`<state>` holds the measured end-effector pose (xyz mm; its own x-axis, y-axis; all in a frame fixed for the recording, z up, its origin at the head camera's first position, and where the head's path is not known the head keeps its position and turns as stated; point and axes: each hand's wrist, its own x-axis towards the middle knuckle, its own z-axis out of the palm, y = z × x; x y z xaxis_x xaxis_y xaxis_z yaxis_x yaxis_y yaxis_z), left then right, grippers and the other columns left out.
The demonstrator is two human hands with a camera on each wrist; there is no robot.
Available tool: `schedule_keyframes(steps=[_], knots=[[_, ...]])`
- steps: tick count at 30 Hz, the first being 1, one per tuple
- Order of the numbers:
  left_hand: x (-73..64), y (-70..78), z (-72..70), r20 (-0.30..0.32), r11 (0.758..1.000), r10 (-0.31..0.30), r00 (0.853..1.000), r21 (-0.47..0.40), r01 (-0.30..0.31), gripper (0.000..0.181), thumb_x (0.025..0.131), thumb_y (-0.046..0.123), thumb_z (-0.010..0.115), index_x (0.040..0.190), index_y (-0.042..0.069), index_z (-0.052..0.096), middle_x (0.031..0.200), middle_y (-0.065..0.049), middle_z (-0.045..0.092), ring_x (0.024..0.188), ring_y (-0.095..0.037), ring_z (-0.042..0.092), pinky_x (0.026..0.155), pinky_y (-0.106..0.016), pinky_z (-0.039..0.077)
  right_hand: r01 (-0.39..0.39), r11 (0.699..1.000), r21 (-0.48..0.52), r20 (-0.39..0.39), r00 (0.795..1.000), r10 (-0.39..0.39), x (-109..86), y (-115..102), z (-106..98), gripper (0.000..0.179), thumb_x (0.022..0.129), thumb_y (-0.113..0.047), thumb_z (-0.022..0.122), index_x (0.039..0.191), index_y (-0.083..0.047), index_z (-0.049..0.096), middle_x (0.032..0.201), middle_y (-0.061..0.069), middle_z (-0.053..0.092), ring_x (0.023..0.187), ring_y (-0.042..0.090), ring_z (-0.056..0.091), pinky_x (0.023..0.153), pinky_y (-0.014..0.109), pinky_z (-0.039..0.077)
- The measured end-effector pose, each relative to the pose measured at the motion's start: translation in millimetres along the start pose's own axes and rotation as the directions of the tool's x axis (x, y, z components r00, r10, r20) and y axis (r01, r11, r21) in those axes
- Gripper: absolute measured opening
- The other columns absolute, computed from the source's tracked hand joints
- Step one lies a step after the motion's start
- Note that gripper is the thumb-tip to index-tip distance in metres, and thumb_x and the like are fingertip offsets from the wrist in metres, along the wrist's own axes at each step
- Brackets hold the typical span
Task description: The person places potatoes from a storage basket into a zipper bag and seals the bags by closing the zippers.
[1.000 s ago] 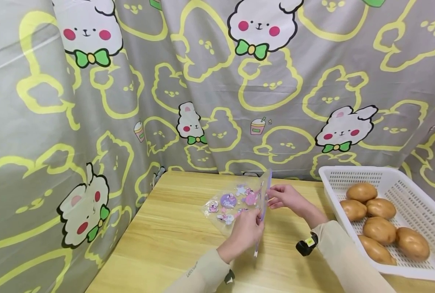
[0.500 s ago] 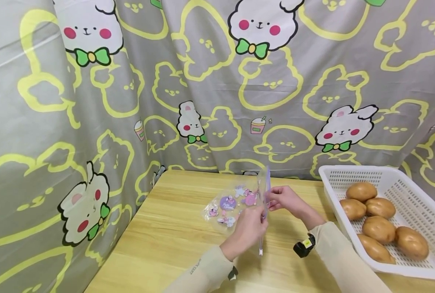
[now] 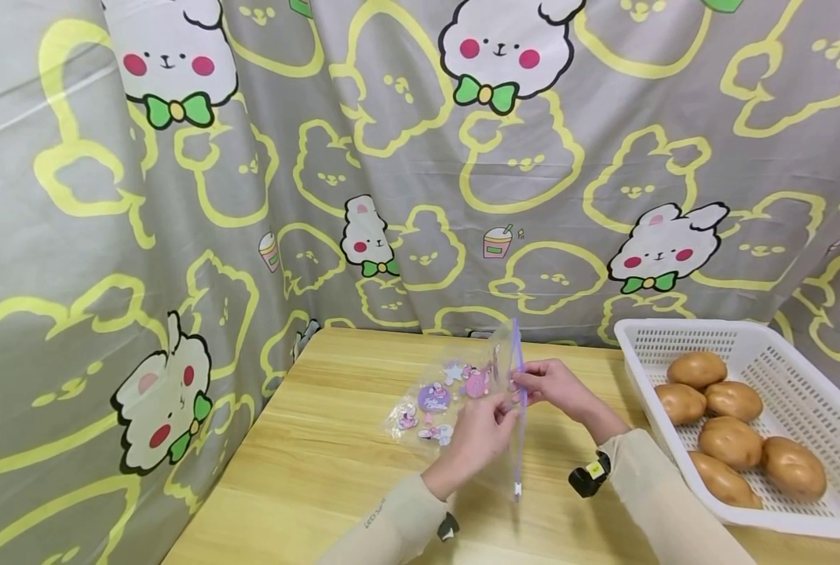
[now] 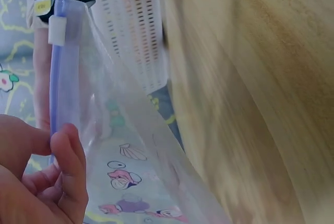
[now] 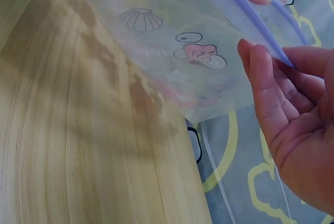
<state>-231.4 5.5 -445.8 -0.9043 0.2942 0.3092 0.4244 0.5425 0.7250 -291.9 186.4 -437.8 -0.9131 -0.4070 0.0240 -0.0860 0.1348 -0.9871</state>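
A clear slider zip bag [image 3: 434,400] printed with pink and purple cartoon figures is held up on edge over the table. My left hand [image 3: 480,435] pinches its purple zip strip [image 4: 54,88] on the near part. Farther along the strip, my right hand [image 3: 554,388] pinches it between thumb and fingers. The white slider [image 4: 57,31] sits at the strip's near end, in the left wrist view. In the right wrist view, two purple strips stand apart between the fingers of both hands. I see only the printed pictures through the film, nothing inside.
A white perforated basket [image 3: 780,337] with several brown potatoes [image 3: 731,443] stands to the right, beside the right forearm. The wooden table [image 3: 307,439] runs up to a grey patterned curtain [image 3: 420,157] at the back and left.
The bag has been turned a little so its strip stands straighter, with the white slider shifted to the right. Both hands stay on the strip, the left one having moved slightly right.
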Motion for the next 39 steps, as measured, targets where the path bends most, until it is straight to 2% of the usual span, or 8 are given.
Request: schedule_keyframes(steps=[3,9,16,20,25,30,36,39], knots=[[-0.6,-2.3,-3.2,0.001,0.998,-0.05,0.999,-0.033,0.05,0.018,0.09,0.019,0.063,0.074,0.016,0.055,0.059,0.011,0.05,0.045,-0.001,0.044,0.037,-0.016,0.039,0.003,1.0,-0.015,0.008,1.0,-0.003,-1.9,-1.4,-2.2,0.033,0.097,-0.012,0.054,0.108,0.018,0.057,0.087,0.014,0.068,0.076,0.017,0.067,0.068,0.032,0.057],[0.2,-10.7,-11.3,-0.022,0.99,-0.092,0.995,-0.108,0.09,0.002,0.086,0.009,0.059,0.089,0.009,0.058,0.061,0.008,0.054,0.042,-0.002,0.051,0.037,-0.018,0.045,-0.011,1.0,-0.028,0.01,1.0,0.012,-3.4,1.4,-6.1,0.034,0.097,-0.012,0.054,0.111,0.019,0.055,0.092,0.025,0.066,0.077,0.021,0.068,0.068,0.033,0.058],[3.6,-15.3,-21.0,-0.032,0.984,-0.157,0.987,-0.096,0.153,0.027,0.082,0.003,0.055,0.108,0.002,0.062,0.065,0.004,0.051,0.045,-0.006,0.049,0.037,-0.019,0.042,-0.024,0.998,-0.062,0.0,1.0,0.024,-3.3,2.0,-7.0,0.031,0.096,-0.014,0.056,0.105,0.016,0.058,0.082,0.013,0.065,0.072,0.019,0.066,0.064,0.032,0.057],[4.8,-17.1,-25.5,-0.045,0.98,-0.181,0.982,-0.092,0.176,0.019,0.083,0.004,0.053,0.1,0.006,0.062,0.064,0.004,0.049,0.044,-0.006,0.048,0.035,-0.019,0.041,-0.031,0.997,-0.068,-0.01,0.999,0.03,-3.7,1.5,-7.9,0.028,0.096,-0.012,0.055,0.103,0.015,0.059,0.079,0.012,0.063,0.069,0.017,0.065,0.062,0.03,0.056],[6.1,-19.9,-29.2,-0.062,0.98,-0.171,0.983,-0.118,0.163,0.007,0.083,0.002,0.052,0.085,0.007,0.056,0.061,0.003,0.047,0.04,-0.006,0.05,0.033,-0.021,0.044,-0.029,0.996,-0.088,-0.029,0.999,0.026,-3.8,1.5,-9.4,0.028,0.096,-0.014,0.056,0.1,0.014,0.059,0.078,0.012,0.062,0.065,0.013,0.062,0.06,0.028,0.055],[6.8,-20.5,-31.8,-0.087,0.985,-0.149,0.985,-0.099,0.14,0.009,0.08,0.001,0.055,0.079,0.009,0.052,0.06,0.004,0.046,0.041,-0.004,0.049,0.034,-0.018,0.042,-0.03,0.992,-0.126,-0.064,0.998,0.022,-4.2,2.1,-10.9,0.024,0.095,-0.017,0.058,0.093,0.006,0.061,0.078,0.016,0.059,0.064,0.014,0.058,0.058,0.027,0.053],[8.5,-20.0,-33.7,-0.092,0.978,-0.149,0.985,-0.163,0.133,0.02,0.089,0.01,0.061,0.073,0.009,0.049,0.058,0.004,0.048,0.041,-0.004,0.052,0.036,-0.019,0.045,-0.033,0.981,-0.193,-0.101,0.995,0.014,-4.9,3.2,-14.3,0.024,0.092,-0.015,0.062,0.097,0.008,0.062,0.078,0.009,0.06,0.064,0.014,0.056,0.058,0.027,0.052],[10.0,-19.6,-36.1,-0.122,0.98,-0.14,0.983,-0.16,0.12,0.026,0.091,0.015,0.061,0.068,0.01,0.049,0.055,0.005,0.049,0.039,-0.003,0.051,0.035,-0.018,0.044,-0.033,0.974,-0.223,-0.114,0.993,0.007,-5.3,3.8,-15.8,0.023,0.09,-0.013,0.064,0.098,0.009,0.062,0.078,0.006,0.061,0.063,0.014,0.057,0.058,0.028,0.053]])
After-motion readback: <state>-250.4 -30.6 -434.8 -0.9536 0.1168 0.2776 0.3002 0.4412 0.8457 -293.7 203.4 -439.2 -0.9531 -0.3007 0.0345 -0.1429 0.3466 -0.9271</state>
